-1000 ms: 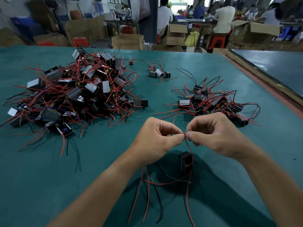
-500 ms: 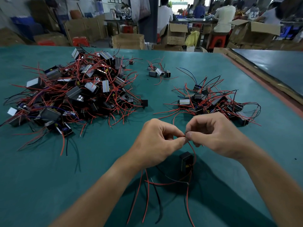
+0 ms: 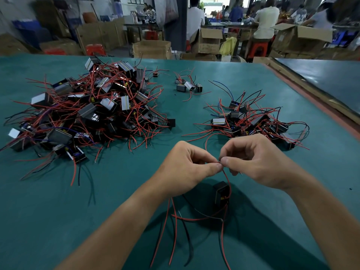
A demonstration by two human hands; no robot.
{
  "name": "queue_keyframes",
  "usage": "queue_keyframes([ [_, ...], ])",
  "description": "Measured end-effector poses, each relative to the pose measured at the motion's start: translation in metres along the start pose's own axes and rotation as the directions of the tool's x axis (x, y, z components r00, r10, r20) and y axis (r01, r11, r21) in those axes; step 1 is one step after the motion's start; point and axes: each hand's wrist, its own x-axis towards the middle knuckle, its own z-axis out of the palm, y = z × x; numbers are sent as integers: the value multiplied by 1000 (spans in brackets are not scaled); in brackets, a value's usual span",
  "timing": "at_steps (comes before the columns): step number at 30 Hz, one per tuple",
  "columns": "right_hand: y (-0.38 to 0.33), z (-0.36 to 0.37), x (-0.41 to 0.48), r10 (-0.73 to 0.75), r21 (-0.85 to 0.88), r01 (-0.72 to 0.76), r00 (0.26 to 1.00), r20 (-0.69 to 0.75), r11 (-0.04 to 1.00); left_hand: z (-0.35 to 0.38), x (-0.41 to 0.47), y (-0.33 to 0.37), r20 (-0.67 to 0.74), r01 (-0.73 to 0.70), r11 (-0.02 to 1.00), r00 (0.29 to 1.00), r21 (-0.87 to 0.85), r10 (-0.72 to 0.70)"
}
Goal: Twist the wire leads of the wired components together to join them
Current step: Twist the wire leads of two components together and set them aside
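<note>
Both hands are up over the teal-green desk [image 3: 58, 221]. The left hand [image 3: 187, 168] has its fingers curled, thumb and forefinger pinching the thin red insulated wire leads [image 3: 227, 178]. The right hand [image 3: 259, 162] meets it tip to tip, pinching the same leads from the other side. One lead drops from the pinch to a small black boxy wired component [image 3: 221, 193] at six o'clock of the fingertips; I cannot tell whether it touches the desk. More red and black wires trail from under the left hand toward six. A big tangled heap of black-and-silver components [image 3: 93, 114] lies at ten o'clock, a smaller red-wired heap [image 3: 253, 123] at one, and a tiny cluster of grey blocks [image 3: 188, 85] at twelve.
</note>
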Motion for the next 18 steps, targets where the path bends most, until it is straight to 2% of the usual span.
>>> queue_keyframes([
  [8, 1, 1, 2, 11, -8, -12, 999, -43, 1000, 1, 2, -2, -35, 33, 998, 999, -56, -35],
  [13, -1, 3, 2, 1, -43, -4, 997, -75, 999, 0, 2, -4, -52, -2, 999, 999, -52, 0],
  [18, -3, 3, 2, 69, -55, -75, 994, -90, 996, 8, 0, -5, -146, -70, 998, 987, 4, 70],
])
